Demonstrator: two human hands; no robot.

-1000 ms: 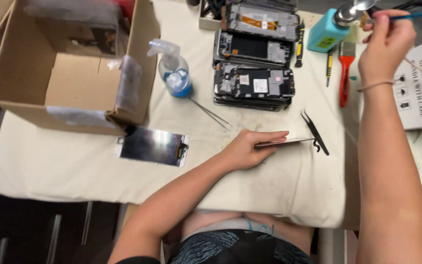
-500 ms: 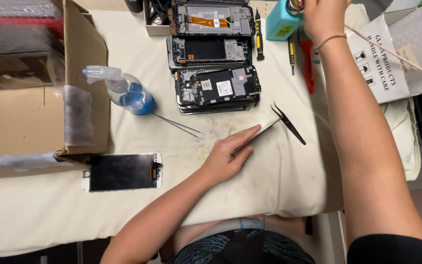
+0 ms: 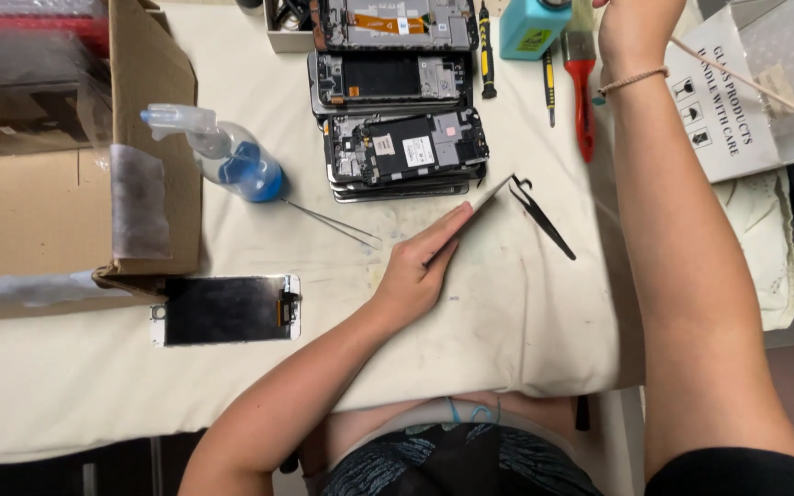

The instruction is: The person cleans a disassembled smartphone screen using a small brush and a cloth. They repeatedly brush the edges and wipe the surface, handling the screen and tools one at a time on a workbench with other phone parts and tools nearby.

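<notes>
My left hand (image 3: 420, 271) rests on the cream cloth and holds a thin dark phone panel (image 3: 482, 204) tilted up on its edge, its far tip beside black tweezers (image 3: 544, 216). Just beyond lies a stack of opened phone frames (image 3: 406, 152). My right hand (image 3: 634, 37) is at the top edge next to a teal bottle (image 3: 530, 28). Its fingers are cut off by the frame. A thin pale stick (image 3: 755, 87) runs from near that wrist to the right; whether the hand holds it is unclear.
An open cardboard box (image 3: 153, 110) fills the left, with a spray bottle of blue liquid (image 3: 232, 161) beside it. A phone screen (image 3: 227, 310) lies near the front. Silver tweezers (image 3: 333, 223), a red brush (image 3: 583, 92), screwdrivers (image 3: 486, 46) and a white printed card (image 3: 728, 101) also lie about.
The view has shifted, so everything sits further right and lower. My left hand has tipped the panel up onto its edge. My right hand stays up by the teal bottle.
</notes>
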